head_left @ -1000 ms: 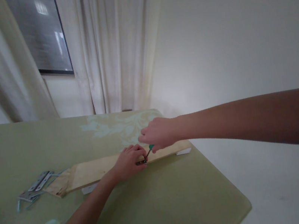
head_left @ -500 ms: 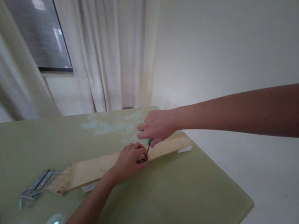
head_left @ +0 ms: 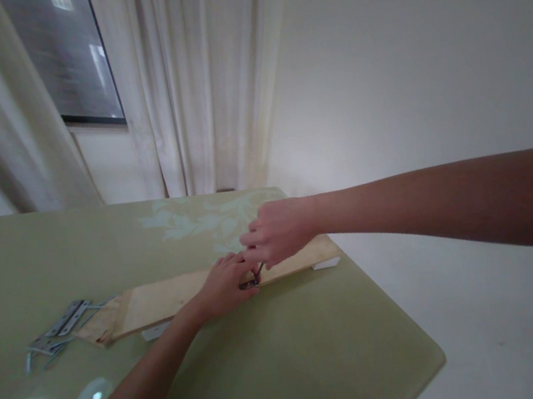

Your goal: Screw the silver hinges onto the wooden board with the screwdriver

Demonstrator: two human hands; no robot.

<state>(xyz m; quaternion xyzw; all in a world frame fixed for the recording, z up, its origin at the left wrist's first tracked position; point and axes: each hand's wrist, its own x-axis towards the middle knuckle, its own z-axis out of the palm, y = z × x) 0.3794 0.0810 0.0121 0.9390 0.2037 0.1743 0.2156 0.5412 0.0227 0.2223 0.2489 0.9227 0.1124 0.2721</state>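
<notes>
A long pale wooden board (head_left: 161,302) lies on the table. My left hand (head_left: 224,288) is closed over its middle, fingers on top and thumb at the near edge, pressing a dark metal hinge (head_left: 248,284) there. My right hand (head_left: 279,231) is closed round a screwdriver, whose thin shaft (head_left: 260,270) slants down to the hinge beside my left fingertips. The handle is hidden in my right fist. Exactly how the tip meets the hinge is too small to tell.
White blocks (head_left: 326,263) support the board under both ends. Metal hinges (head_left: 67,319) and several thin metal rods (head_left: 29,362) lie by its left end. The green table (head_left: 291,357) has a rounded corner at right; curtains (head_left: 208,87) and a wall stand behind.
My right hand has turned and come slightly lower, closer to my left hand; the screwdriver's green handle, visible before, is now covered. The whole view has shifted a little.
</notes>
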